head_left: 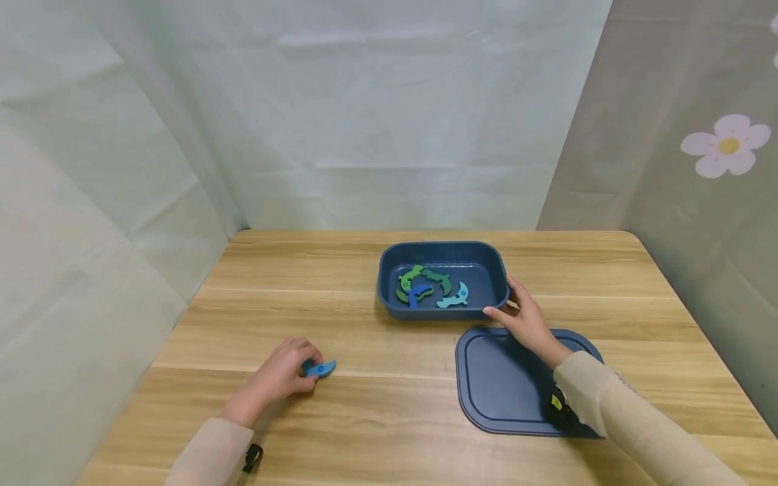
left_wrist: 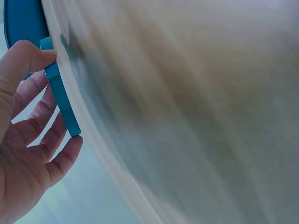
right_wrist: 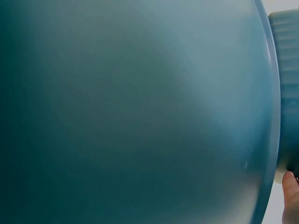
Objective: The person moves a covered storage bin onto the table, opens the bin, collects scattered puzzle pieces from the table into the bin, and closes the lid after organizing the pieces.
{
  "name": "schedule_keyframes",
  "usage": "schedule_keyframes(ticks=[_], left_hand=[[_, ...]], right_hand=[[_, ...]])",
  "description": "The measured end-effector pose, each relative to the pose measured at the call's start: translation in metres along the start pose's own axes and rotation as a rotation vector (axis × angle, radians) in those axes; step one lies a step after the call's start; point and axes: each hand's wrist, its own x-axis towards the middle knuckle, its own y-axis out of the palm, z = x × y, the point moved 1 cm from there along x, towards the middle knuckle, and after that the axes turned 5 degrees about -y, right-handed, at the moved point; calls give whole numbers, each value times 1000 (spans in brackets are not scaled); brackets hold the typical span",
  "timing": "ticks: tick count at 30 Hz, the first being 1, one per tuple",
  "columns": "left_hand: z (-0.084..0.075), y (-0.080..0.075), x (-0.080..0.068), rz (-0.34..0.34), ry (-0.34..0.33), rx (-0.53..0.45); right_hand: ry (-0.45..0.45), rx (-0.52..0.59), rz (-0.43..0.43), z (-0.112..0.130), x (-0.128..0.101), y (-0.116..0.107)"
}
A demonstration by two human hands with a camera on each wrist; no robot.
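On the left part of the table, my left hand pinches a light blue curved toy piece between thumb and fingers, close to the wood. The left wrist view shows the piece edge-on as a flat strip under the thumb. A dark blue rectangular container stands further back, right of centre. Inside it lie several curved animal-shaped pieces, among them a light blue one, a dark blue one and green ones. My right hand grips the container's near right corner, thumb in front, other fingers along its side.
A dark blue lid lies flat on the wooden table, in front of the container and under the right forearm. It fills most of the right wrist view. Pale fabric hangs behind the table and at both sides.
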Motion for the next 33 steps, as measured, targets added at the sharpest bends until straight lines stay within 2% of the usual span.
schedule_keyframes(ticks=[8,11,18,25,33], left_hand=[[-7,2,10,-70,44,17],[-12,3,13,-73,67,16],[-20,3,20,-65,57,7],[-32,2,25,-78,74,10],[-40,1,30,-92,69,-2]], right_hand=[[12,5,2,-3,-1,0],[15,8,4,-4,-2,-1],[3,14,10,-2,0,-1],[-2,17,5,-2,0,0],[6,14,7,-3,0,0]])
